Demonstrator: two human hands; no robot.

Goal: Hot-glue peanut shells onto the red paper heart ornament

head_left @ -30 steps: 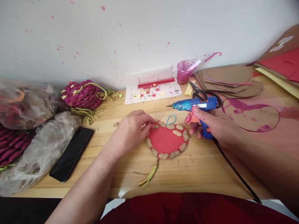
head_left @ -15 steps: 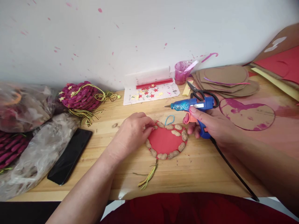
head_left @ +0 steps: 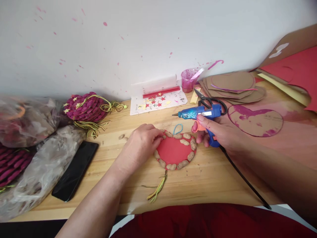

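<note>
A red heart-like piece point(head_left: 173, 149) lies on the table with peanuts point(head_left: 171, 167) in their shells along its rim. It has a blue loop point(head_left: 177, 129) at the top and a yellow-green yarn tassel point(head_left: 158, 190) below. My left hand point(head_left: 145, 143) rests at its upper left edge, fingers closed at a peanut point(head_left: 163, 135) that they partly cover. To the right, my right hand point(head_left: 216, 130) grips a blue glue gun point(head_left: 198, 113) by its handle, a finger by the orange trigger. The nozzle points left, above the table and beyond the piece.
Behind are scissors point(head_left: 211, 100), a stained cup point(head_left: 188, 81), a sheet with star stickers point(head_left: 158, 102) and cardboard shapes point(head_left: 230, 82). At left lie a phone point(head_left: 75, 172), plastic bags point(head_left: 47, 162) and purple tasselled pieces point(head_left: 85, 107). The gun's black cord point(head_left: 245, 177) runs to the front edge.
The view has shifted slightly. My left hand stays at the rim of the red piece, and my right hand still holds the glue gun in much the same place.
</note>
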